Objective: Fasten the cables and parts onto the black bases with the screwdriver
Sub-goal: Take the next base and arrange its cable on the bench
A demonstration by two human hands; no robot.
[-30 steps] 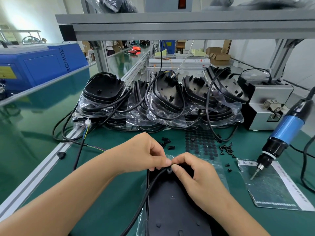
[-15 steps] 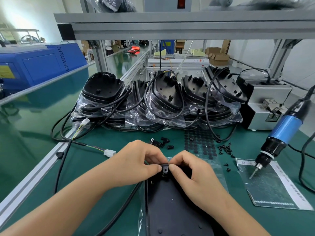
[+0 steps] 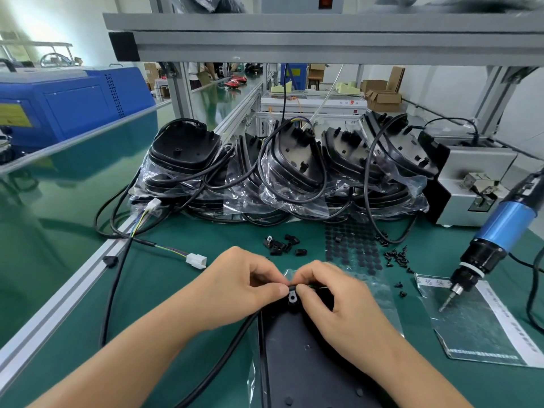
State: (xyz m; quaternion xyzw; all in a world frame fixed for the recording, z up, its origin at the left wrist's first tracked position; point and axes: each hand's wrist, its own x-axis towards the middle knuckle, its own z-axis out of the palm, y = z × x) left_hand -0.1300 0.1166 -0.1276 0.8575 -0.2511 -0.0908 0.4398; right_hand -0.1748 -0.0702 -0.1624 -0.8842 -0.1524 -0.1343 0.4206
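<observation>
1. Two bare hands are meeting at the far end of a flat black plastic base [image 3: 306, 363], which is lying on the green desk [image 3: 164, 290] at the near centre.
2. The left hand [image 3: 235, 287] is curling its fingers [image 3: 273, 290] and pinching a thick black cable [image 3: 223, 357] just beside a small black cable clamp [image 3: 292, 296].
3. The right hand [image 3: 338, 301] is pinching the same clamp from the right with clenched fingers [image 3: 303, 290].
4. The clamp is sitting on the base's far edge, with the cable trailing off near left.
5. A blue-and-black electric screwdriver [image 3: 494, 240] is hanging at the right, its tip pointing down over a clear plastic bag [image 3: 477, 328].
6. Loose small black screws [image 3: 396, 257] and spare black clamps [image 3: 281, 245] are lying beyond the hands.
7. Bagged black bases with cables [image 3: 279, 169] are standing stacked at the far side.
</observation>
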